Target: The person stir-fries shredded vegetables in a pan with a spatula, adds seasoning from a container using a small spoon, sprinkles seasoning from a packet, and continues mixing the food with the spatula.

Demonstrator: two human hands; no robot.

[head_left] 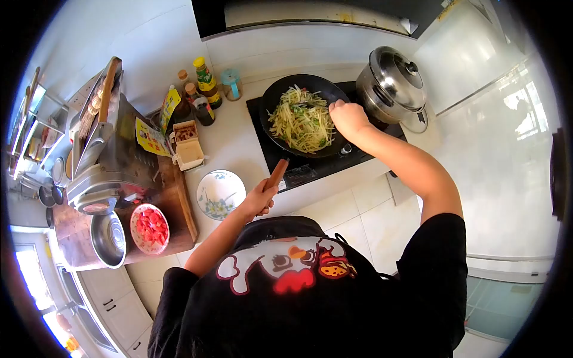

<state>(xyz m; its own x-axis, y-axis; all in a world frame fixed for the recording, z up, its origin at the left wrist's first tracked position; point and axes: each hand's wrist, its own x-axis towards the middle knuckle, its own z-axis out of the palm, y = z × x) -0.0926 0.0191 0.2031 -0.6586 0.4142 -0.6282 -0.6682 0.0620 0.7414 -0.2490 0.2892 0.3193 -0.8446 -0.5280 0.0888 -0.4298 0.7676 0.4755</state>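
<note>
A dark wok [325,89] sits on the black cooktop [301,173], filled in the middle with pale shredded vegetables [304,125] flecked with green and a little red. My left hand [261,198] is wrapped round the wok's wooden handle [277,174]. Over the wok's right side, my right hand [349,118] is closed on a metal cooking utensil [305,105]. The utensil's head is among the shreds, so I cannot make out its shape. Left of the cooktop, near my left hand, stands a white bowl [221,194] with a floral pattern.
A lidded steel pot [391,86] stands right of the wok. Sauce bottles [206,83], a blue-lidded jar [231,83] and an open box [189,153] line the counter's left. A bowl of cut red pieces [150,229] and a steel basin [108,238] rest on the wooden board [179,206].
</note>
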